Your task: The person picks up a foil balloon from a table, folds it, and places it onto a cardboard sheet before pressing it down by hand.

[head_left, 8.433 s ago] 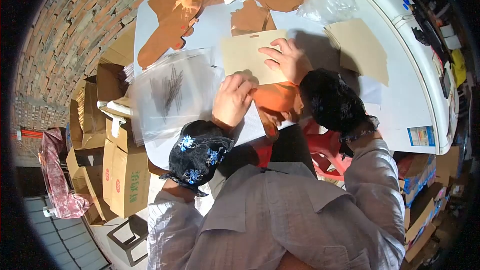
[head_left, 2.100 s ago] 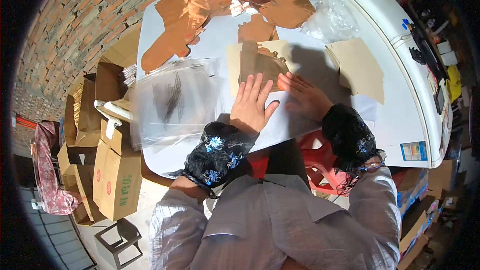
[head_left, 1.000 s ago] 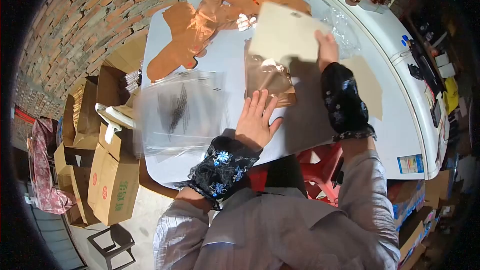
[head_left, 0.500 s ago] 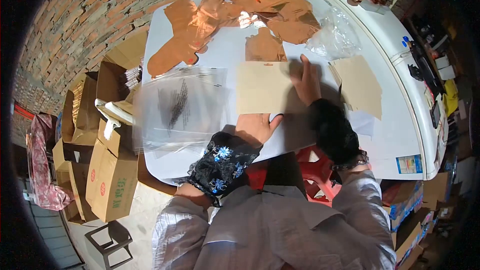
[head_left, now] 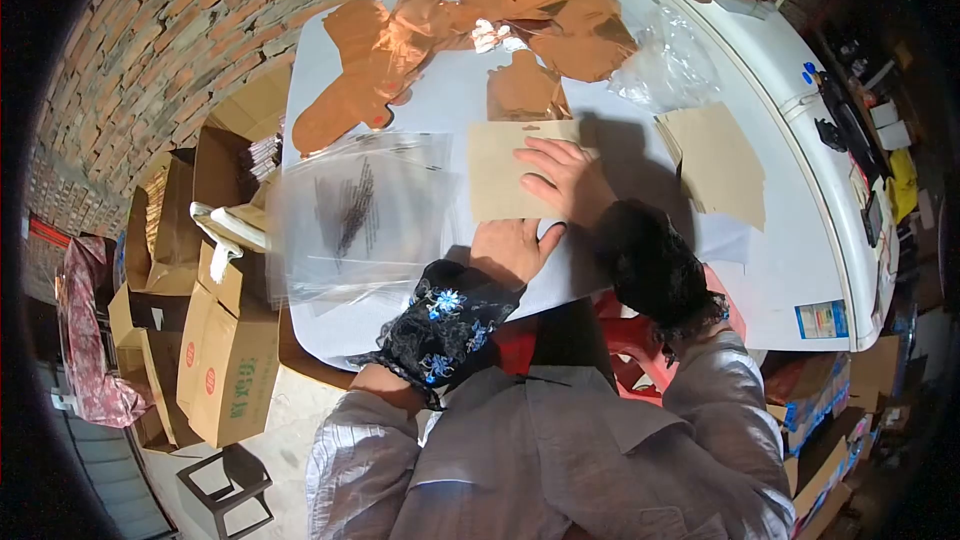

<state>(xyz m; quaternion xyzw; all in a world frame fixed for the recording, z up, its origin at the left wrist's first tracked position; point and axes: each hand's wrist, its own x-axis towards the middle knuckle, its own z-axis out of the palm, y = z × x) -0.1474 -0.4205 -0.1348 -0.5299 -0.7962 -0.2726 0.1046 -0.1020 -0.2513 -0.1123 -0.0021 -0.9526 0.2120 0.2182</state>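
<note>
A beige card (head_left: 505, 165) with a small slot at its top edge lies in front of me on the white table. My right hand (head_left: 565, 175) rests flat on its right part, fingers stretched out to the left. At the card's lower edge is my left hand (head_left: 508, 248), back up and thumb stretched out to the right; its other fingers are hidden beneath the card. Clear plastic bags (head_left: 360, 210) with dark print lie spread to the left. More beige cards (head_left: 715, 165) are stacked to the right, with crumpled clear plastic (head_left: 668, 65) behind them.
Shiny copper-coloured sheets (head_left: 385, 60) cover the back of the table (head_left: 600, 270). Another copper piece (head_left: 525, 90) lies just behind the card. Cardboard boxes (head_left: 225, 360) stand at the left, near a dark stool (head_left: 225, 490). A white appliance (head_left: 770, 90) borders the right side.
My right hand has moved left from the card's right edge and now lies across the card. My left hand has stayed nearly in place.
</note>
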